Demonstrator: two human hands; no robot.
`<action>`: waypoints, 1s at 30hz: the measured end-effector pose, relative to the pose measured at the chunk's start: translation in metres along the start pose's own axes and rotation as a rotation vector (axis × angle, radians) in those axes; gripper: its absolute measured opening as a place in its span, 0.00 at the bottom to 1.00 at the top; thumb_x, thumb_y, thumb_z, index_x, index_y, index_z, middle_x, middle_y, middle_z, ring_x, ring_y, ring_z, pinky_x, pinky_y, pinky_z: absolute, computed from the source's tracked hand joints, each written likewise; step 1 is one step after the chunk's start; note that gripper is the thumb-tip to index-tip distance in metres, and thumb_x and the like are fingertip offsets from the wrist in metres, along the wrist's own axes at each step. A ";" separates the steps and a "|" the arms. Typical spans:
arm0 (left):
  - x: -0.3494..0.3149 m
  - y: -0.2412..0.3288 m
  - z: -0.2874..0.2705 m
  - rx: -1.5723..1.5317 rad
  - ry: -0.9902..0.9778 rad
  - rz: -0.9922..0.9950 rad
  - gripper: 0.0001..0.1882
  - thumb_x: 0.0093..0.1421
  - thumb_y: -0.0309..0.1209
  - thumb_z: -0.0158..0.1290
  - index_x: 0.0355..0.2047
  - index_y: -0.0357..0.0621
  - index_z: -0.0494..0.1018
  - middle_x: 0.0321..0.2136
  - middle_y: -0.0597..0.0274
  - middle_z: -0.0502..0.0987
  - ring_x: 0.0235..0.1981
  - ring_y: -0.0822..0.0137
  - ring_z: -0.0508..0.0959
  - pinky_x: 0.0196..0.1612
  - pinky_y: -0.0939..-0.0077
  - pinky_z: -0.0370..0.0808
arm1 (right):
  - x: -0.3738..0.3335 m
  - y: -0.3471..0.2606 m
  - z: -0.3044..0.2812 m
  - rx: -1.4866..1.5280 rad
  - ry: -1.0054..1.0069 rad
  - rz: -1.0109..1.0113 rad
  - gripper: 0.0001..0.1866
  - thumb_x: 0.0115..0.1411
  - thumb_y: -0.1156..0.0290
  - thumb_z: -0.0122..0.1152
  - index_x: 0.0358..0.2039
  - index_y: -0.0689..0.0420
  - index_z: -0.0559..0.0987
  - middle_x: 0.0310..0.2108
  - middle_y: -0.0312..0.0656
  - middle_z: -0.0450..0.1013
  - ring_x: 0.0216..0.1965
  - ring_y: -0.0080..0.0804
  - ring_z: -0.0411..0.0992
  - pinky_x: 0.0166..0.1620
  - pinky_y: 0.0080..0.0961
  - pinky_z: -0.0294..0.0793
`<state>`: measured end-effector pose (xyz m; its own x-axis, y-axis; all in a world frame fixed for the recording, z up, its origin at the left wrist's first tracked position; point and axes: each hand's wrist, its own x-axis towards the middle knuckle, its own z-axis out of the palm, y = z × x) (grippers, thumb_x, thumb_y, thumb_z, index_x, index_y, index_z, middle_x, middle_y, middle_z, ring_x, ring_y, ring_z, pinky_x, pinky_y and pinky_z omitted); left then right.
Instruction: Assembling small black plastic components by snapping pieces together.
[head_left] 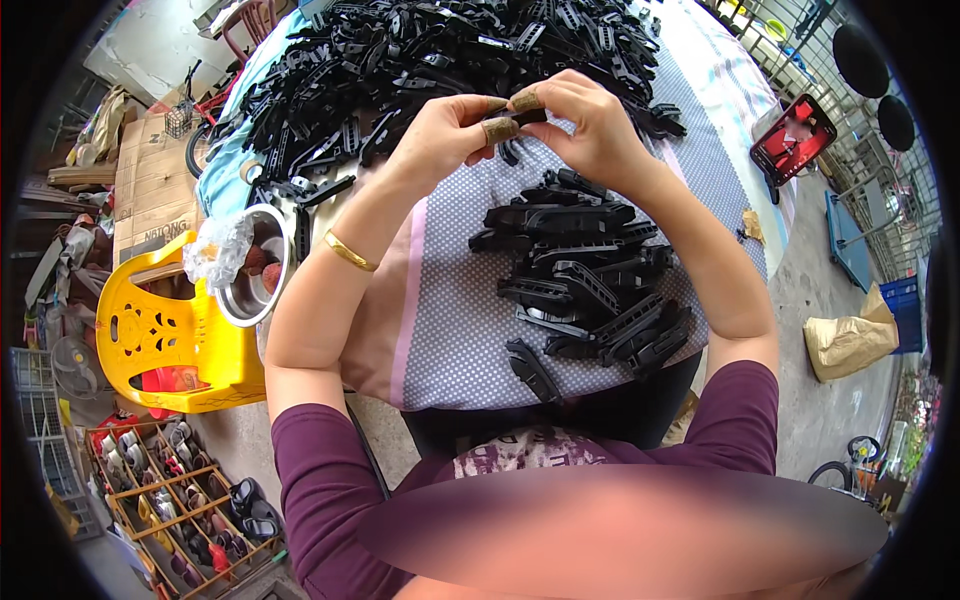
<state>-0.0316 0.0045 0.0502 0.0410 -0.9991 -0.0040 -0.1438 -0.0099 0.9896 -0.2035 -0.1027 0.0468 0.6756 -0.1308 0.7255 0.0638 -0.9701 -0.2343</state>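
Above the table, my left hand (435, 138) and my right hand (592, 128) meet with their fingertips pinched on a small black plastic part (530, 117). Brownish tape wraps a thumb or finger on each hand. Most of the part is hidden by the fingers. Just beyond the hands spreads a large heap of similar black plastic parts (430, 70). Nearer to me, a smaller pile of longer black plastic pieces (590, 270) lies on the dotted cloth (450, 290), with a single piece (532, 370) apart at its near edge.
At the left stand a yellow plastic chair (190, 345) and a metal bowl (240, 310) holding round reddish things and a clear plastic bag (218, 250). A phone (795, 140) is propped at the table's right edge. A shoe rack (180, 500) sits at lower left.
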 end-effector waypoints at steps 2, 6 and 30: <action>-0.001 0.001 0.005 0.324 0.170 0.178 0.14 0.54 0.26 0.56 0.41 0.35 0.75 0.22 0.63 0.77 0.21 0.79 0.71 0.25 0.84 0.68 | 0.004 0.001 0.001 -0.072 0.067 -0.006 0.15 0.47 0.75 0.65 0.37 0.61 0.77 0.33 0.42 0.75 0.34 0.35 0.74 0.40 0.25 0.74; -0.006 0.004 0.015 0.609 0.216 0.418 0.15 0.50 0.24 0.58 0.40 0.36 0.74 0.23 0.51 0.76 0.21 0.64 0.74 0.28 0.75 0.71 | -0.003 0.008 -0.006 0.252 -0.238 0.381 0.20 0.46 0.68 0.68 0.39 0.62 0.77 0.32 0.43 0.76 0.33 0.32 0.74 0.41 0.23 0.73; 0.008 -0.030 0.022 0.963 0.340 0.323 0.18 0.53 0.34 0.53 0.42 0.37 0.70 0.32 0.46 0.76 0.36 0.47 0.75 0.39 0.59 0.72 | -0.009 0.030 0.030 0.071 -0.209 0.424 0.20 0.48 0.66 0.62 0.42 0.60 0.75 0.32 0.51 0.75 0.34 0.45 0.75 0.39 0.32 0.74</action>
<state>-0.0485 -0.0042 0.0177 0.1132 -0.8981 0.4250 -0.9109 0.0771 0.4054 -0.1861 -0.1242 0.0142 0.7858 -0.4608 0.4125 -0.2041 -0.8228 -0.5304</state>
